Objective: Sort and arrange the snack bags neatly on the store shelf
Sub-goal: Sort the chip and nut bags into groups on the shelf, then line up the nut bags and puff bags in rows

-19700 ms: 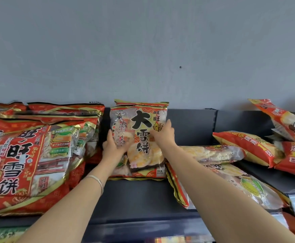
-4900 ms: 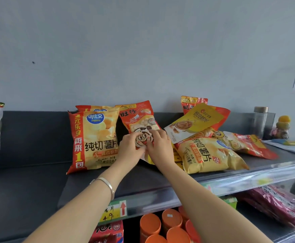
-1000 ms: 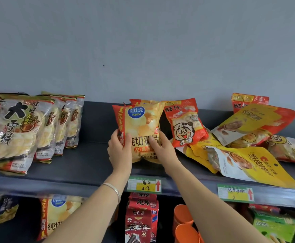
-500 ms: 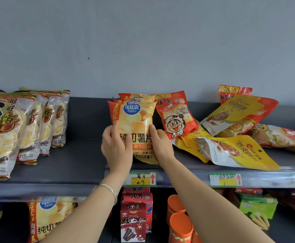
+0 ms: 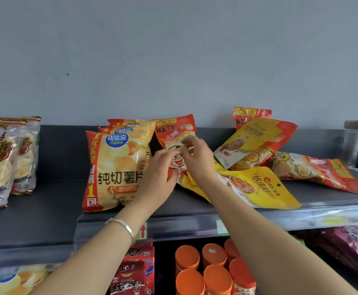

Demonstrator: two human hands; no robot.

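On shelf [image 5: 46, 209], upright between chip bags [image 5: 114, 167] and yellow pouches [image 5: 259, 186]: one red snack bag [image 5: 173, 126]. My left hand [image 5: 159, 169] and right hand [image 5: 197, 160] at its front; fingers [image 5: 186, 143] blurred, so I cannot tell whether they grasp it.

behind the front chip bag [image 5: 114, 169], two more chip bags [image 5: 123, 130] show only top edges. right of it, the blurred left hand [image 5: 159, 173] and right hand [image 5: 197, 160] cover the middle of the red cartoon bag [image 5: 173, 127]; grip unclear. far left of it, rice cracker bags [image 5: 10, 158] run off the frame edge.
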